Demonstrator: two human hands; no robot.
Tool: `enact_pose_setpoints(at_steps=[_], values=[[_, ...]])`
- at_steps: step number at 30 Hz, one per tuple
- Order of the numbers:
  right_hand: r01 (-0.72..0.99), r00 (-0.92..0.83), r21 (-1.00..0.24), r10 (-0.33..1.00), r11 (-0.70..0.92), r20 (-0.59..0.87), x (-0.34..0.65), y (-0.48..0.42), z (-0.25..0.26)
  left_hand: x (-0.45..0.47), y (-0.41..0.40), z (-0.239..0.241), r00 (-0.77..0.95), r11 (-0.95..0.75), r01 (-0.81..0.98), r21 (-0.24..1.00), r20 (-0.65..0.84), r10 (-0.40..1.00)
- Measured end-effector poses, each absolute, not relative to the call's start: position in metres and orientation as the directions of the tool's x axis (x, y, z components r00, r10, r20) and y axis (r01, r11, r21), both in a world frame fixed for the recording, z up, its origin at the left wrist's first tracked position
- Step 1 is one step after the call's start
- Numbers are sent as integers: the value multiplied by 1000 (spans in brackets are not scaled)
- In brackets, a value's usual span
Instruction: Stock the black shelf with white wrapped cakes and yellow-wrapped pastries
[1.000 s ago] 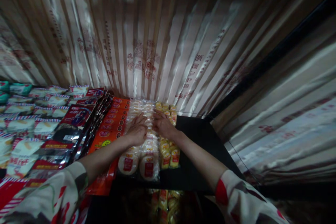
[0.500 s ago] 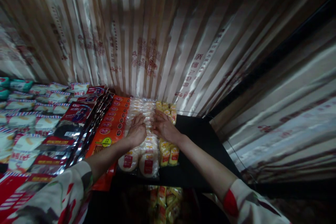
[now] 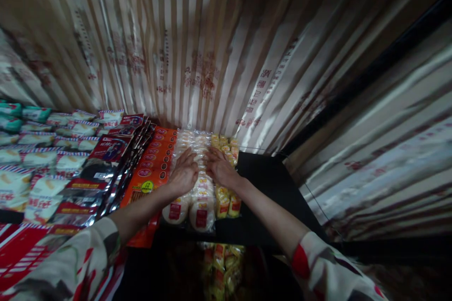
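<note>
Two rows of round white cakes or crackers in clear wrap with red labels point(image 3: 201, 217) run back from the front of the black shelf. My left hand point(image 3: 184, 171) lies across the left row, fingers pointing forward and slightly bent over the wrap. On the right row rests my right hand point(image 3: 219, 167), its fingers extended and angled inward towards the left hand. Beneath the hands, part of the packs is hidden. Small yellow-wrapped packets point(image 3: 234, 204) line the right side of the rows, close under my right wrist.
Flat orange packets point(image 3: 148, 155) lie left of the white rows, followed by dark red pouches point(image 3: 111, 148) and pale striped bags point(image 3: 42, 200). Black shelf surface point(image 3: 261, 221) extends to the right. More yellow packets point(image 3: 226, 270) sit lower down. A printed, pleated covering point(image 3: 201, 23) rises behind.
The view has shifted slightly, so the goods appear a little further right. Both hands stay on the white packs in nearly the same position.
</note>
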State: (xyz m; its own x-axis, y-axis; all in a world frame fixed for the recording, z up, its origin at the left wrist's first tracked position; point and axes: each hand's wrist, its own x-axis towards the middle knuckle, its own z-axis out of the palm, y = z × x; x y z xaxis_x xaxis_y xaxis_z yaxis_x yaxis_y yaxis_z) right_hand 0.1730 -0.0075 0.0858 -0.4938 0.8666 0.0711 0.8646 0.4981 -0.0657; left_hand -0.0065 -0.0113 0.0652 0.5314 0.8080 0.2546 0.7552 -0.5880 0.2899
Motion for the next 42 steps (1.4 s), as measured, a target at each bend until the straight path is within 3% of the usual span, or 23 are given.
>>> enact_pose_setpoints(at_steps=[11, 15, 22, 28, 36, 42], values=[[898, -425, -114, 905, 426, 30, 174, -12, 87, -6, -20, 77, 626, -614, 748, 252, 40, 779], [880, -442, -158, 894, 448, 70, 175, -19, 95, -3, -23, 75, 560, -563, 790, 244, 90, 824], [874, -454, -188, 891, 448, 11, 175, -28, 91, 0, -24, 68, 493, -523, 817, 242, 175, 852], [870, -466, -155, 883, 468, 51, 173, -27, 80, -7, -45, 69, 619, -701, 694, 166, 360, 698], [883, -448, -136, 893, 449, 38, 171, -29, 81, -8, -68, 57, 561, -603, 785, 138, 252, 788], [882, -442, -156, 896, 445, 55, 172, -31, 78, -8, -62, 57, 560, -590, 782, 199, 192, 806]])
